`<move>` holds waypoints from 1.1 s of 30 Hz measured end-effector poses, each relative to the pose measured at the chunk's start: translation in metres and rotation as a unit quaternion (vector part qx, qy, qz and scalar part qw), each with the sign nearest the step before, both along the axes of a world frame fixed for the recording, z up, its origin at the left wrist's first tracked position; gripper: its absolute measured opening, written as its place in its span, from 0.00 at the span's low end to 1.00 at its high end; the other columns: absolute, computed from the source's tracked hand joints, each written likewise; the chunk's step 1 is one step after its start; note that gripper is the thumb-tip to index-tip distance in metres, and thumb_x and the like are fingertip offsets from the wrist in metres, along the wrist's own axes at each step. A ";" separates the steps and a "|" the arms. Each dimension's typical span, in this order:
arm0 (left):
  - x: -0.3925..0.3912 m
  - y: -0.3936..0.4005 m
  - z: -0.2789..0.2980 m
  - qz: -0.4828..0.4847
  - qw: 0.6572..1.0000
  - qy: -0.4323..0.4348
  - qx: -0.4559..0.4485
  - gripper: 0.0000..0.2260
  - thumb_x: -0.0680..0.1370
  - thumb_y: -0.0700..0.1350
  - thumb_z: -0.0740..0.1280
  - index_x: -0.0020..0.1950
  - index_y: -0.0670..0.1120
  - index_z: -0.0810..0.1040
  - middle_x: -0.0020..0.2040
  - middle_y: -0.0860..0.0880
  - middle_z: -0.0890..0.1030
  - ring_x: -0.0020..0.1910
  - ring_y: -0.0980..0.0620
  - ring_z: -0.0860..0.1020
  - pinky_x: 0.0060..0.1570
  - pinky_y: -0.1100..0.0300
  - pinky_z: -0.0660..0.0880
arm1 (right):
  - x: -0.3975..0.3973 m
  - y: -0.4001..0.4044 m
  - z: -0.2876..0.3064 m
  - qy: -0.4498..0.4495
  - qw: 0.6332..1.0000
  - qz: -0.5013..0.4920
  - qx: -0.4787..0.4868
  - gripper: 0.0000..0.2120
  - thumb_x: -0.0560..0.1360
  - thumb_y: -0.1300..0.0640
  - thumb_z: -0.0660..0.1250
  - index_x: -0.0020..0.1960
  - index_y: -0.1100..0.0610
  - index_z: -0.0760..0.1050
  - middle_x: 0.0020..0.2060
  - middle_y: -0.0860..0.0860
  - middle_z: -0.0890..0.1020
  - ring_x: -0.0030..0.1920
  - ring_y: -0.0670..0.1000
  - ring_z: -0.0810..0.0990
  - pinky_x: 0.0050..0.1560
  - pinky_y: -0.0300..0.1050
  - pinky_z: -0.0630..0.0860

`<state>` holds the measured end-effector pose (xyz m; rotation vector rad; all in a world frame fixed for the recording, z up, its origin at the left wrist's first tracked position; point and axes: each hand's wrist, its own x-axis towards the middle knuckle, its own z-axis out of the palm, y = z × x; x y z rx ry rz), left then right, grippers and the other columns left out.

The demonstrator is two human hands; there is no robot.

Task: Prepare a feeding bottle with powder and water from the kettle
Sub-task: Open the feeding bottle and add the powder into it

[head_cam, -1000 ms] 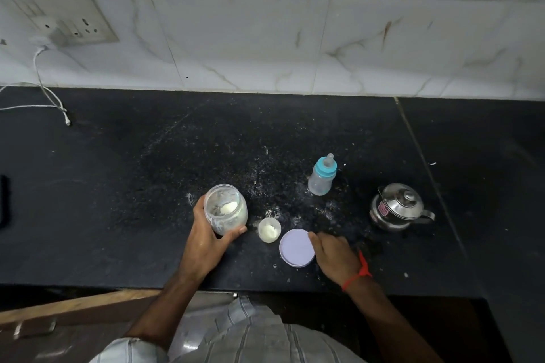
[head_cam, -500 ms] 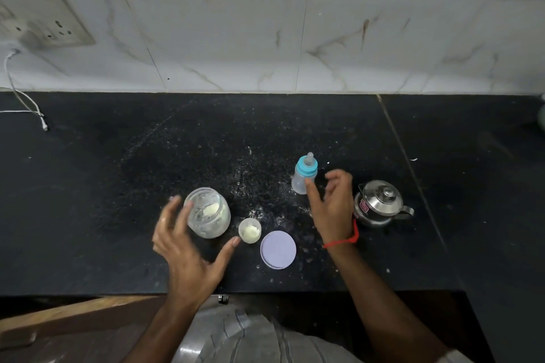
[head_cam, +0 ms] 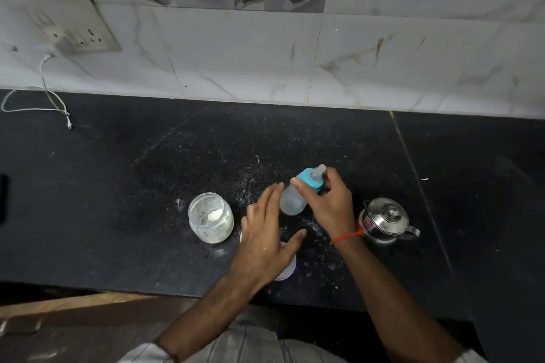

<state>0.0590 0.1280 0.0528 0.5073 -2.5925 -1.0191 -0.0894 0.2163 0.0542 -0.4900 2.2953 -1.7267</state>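
Right hand (head_cam: pixel 327 203) is clamped around the teal collar of the feeding bottle (head_cam: pixel 295 199), holding it tilted above the table (head_cam: pixel 118 200), teat up-right, base down-left. Left hand (head_cam: pixel 265 233) is spread, fingers apart, empty, fingertips just at the bottle's base: the nearer hand to take the body while the right unscrews. Powder jar (head_cam: pixel 211 217) is left, kettle (head_cam: pixel 386 219) right.
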 end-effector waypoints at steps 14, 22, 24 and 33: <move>-0.009 -0.037 0.025 -0.108 0.965 0.070 0.229 0.46 0.68 0.47 0.77 0.78 0.66 0.54 0.57 0.61 0.82 0.51 0.54 0.86 0.46 0.58 0.84 | 0.049 0.017 0.040 -0.144 0.932 0.256 -0.211 0.18 0.76 0.57 0.73 0.66 0.55 0.80 0.65 0.52 0.84 0.66 0.51 0.82 0.61 0.44 0.80; 0.008 -0.049 0.026 -0.074 0.993 -0.028 0.093 0.58 0.72 0.50 0.77 0.81 0.69 0.31 0.41 0.54 0.83 0.36 0.53 0.83 0.41 0.41 0.82 | 0.023 0.030 0.079 0.021 0.946 0.297 0.128 0.29 0.74 0.32 0.66 0.72 0.37 0.71 0.58 0.43 0.80 0.49 0.39 0.82 0.47 0.41 0.79; 0.009 -0.049 0.028 -0.070 0.995 -0.051 0.057 0.58 0.73 0.52 0.76 0.79 0.70 0.28 0.40 0.54 0.82 0.36 0.51 0.83 0.38 0.41 0.82 | 0.024 0.026 0.083 0.113 0.920 0.293 0.234 0.26 0.73 0.31 0.70 0.65 0.44 0.77 0.46 0.42 0.83 0.41 0.40 0.82 0.43 0.43 0.78; 0.012 -0.055 0.039 -0.095 0.994 -0.055 -0.006 0.57 0.75 0.57 0.75 0.79 0.69 0.27 0.43 0.55 0.82 0.38 0.52 0.83 0.40 0.44 0.83 | 0.027 0.026 0.085 0.050 0.928 0.345 0.131 0.22 0.76 0.47 0.76 0.68 0.48 0.77 0.52 0.46 0.84 0.41 0.44 0.85 0.37 0.34 0.79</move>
